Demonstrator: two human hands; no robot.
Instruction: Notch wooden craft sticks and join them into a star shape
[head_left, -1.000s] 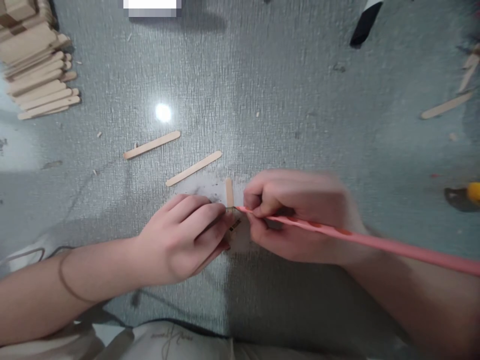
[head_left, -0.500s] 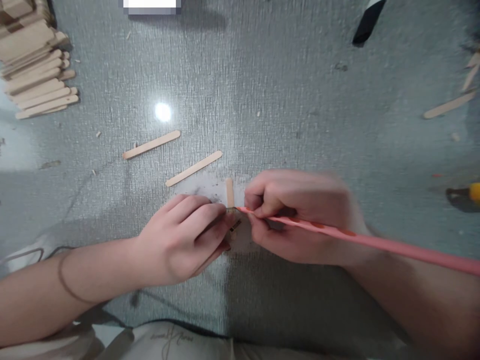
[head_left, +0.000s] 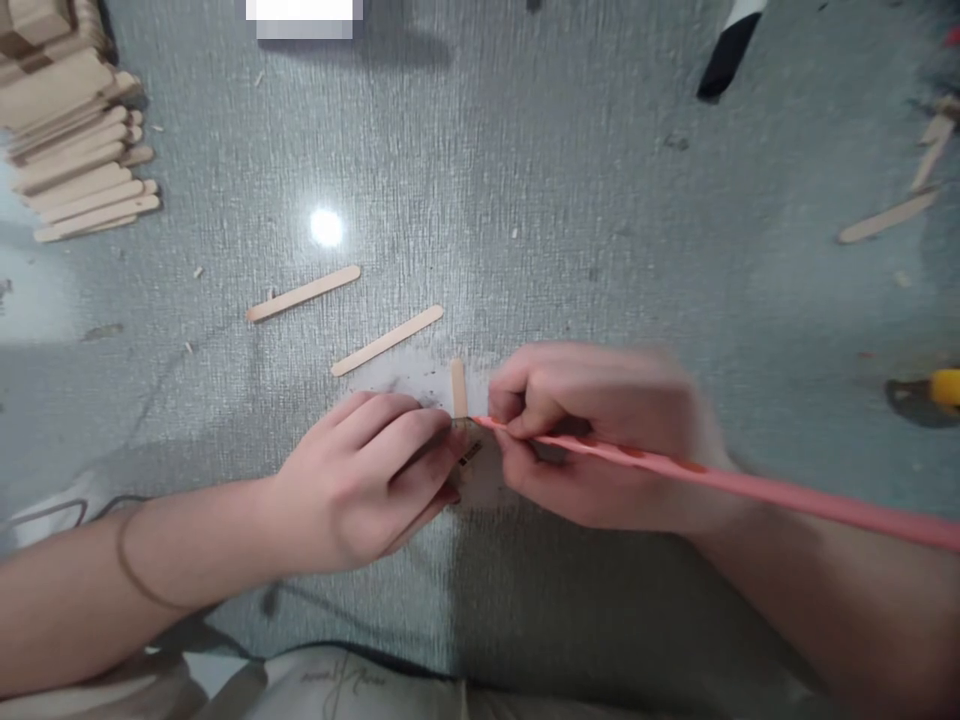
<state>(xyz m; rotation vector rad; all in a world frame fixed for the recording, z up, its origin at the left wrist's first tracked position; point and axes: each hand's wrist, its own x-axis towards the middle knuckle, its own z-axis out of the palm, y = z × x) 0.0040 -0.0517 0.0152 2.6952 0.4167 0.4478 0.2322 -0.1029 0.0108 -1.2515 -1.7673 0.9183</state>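
Observation:
My right hand pinches a pink pencil close to its point, and the shaft runs back over the wrist to the right. The pencil tip touches or nearly touches a wooden craft stick lying upright in the view. My left hand is closed, its fingertips pressed on the lower part of that stick. A small dark printed mark shows beside those fingertips; what bears it is mostly hidden. Two more craft sticks, one nearer and one farther, lie slanted to the upper left.
A pile of craft sticks lies at the upper left. At the top right is a black-and-white object. Stick pieces and a yellow-ended tool are at the right edge. Small wood chips dot the textured grey table.
The view has shifted slightly, so the table things sit a little lower. Both hands, the pencil and the stick keep nearly the same positions.

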